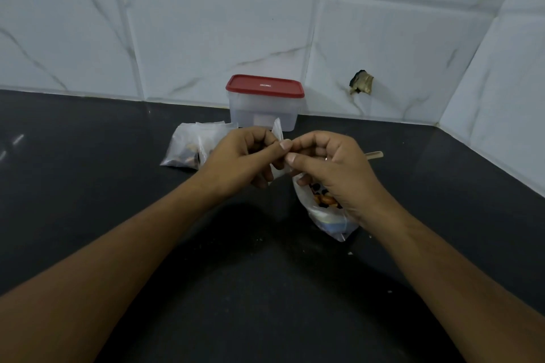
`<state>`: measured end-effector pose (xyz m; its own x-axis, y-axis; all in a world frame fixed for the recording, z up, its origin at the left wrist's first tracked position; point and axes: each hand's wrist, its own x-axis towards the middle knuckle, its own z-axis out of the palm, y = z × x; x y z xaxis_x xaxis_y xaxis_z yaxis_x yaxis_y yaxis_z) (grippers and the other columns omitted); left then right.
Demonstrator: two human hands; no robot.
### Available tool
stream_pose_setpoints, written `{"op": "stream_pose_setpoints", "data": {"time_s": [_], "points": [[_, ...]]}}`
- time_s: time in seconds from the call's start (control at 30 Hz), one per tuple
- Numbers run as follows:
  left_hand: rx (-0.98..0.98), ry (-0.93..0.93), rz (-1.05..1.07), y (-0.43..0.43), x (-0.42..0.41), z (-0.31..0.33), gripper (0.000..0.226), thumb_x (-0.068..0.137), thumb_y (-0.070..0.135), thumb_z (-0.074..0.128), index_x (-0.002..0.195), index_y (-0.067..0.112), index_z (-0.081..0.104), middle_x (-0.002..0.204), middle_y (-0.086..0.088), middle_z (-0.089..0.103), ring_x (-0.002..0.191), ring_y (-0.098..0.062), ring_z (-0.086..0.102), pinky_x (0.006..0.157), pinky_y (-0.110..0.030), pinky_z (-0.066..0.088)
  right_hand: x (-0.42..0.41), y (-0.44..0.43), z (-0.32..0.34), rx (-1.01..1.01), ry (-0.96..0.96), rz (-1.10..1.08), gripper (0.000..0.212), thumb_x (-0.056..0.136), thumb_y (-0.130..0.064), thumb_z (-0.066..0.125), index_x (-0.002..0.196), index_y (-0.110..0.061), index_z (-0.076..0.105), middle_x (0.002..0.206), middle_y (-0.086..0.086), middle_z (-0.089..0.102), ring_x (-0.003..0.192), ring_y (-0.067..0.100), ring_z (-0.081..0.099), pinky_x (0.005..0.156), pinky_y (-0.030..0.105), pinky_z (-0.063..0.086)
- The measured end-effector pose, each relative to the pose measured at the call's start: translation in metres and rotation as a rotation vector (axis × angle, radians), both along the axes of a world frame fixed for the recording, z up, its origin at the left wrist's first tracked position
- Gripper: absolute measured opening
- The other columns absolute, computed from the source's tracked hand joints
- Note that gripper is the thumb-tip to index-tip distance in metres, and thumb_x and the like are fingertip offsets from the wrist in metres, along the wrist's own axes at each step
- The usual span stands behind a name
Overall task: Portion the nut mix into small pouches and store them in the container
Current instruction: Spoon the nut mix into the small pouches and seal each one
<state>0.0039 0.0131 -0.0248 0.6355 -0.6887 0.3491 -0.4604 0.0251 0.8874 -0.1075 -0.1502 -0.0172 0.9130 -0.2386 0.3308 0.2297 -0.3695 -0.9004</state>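
Note:
Both hands meet above the black counter [88, 200] and pinch a small clear pouch [278, 132] between them. My left hand [244, 156] holds its left edge and my right hand [327, 168] holds its right edge with thumb and fingers. Under my right hand lies the open bag of nut mix [327, 209], with orange and dark pieces showing. Several filled pouches [188, 147] lie in a pile left of my left hand. The clear container [262, 112] with a red lid [264, 86], lid on, stands by the wall behind the hands.
A wooden stick-like handle [374, 154] pokes out behind my right hand. White marble-look tiles [206, 23] form the back wall and right corner, with a damaged hole [361, 82] in one tile. Small crumbs dot the counter near the nut bag.

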Motion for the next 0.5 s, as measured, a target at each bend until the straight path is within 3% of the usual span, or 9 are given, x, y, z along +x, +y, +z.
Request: {"op": "stream_pose_setpoints", "data": {"time_s": [0.17, 0.5], "points": [[0.000, -0.006, -0.011, 0.0010, 0.0004, 0.0014, 0.023, 0.100, 0.027, 0.062, 0.097, 0.005, 0.067, 0.088, -0.009, 0.074, 0.070, -0.020, 0.068, 0.065, -0.038, 0.060, 0.0014, -0.0014, -0.0002, 0.037, 0.010, -0.009, 0.013, 0.095, -0.009, 0.072, 0.107, -0.006, 0.072, 0.095, 0.010, 0.079, 0.087, 0.020, 0.075, 0.074, 0.038, 0.060], [0.007, -0.011, -0.050, 0.0021, -0.0009, 0.0027, 0.023, 0.102, 0.022, 0.059, 0.099, 0.000, 0.067, 0.085, -0.007, 0.073, 0.072, -0.021, 0.067, 0.064, -0.030, 0.057, 0.0007, -0.0024, 0.0006, 0.107, 0.043, 0.005, 0.008, 0.095, -0.010, 0.071, 0.100, -0.004, 0.073, 0.090, 0.012, 0.079, 0.078, 0.018, 0.074, 0.072, 0.033, 0.060]]}}
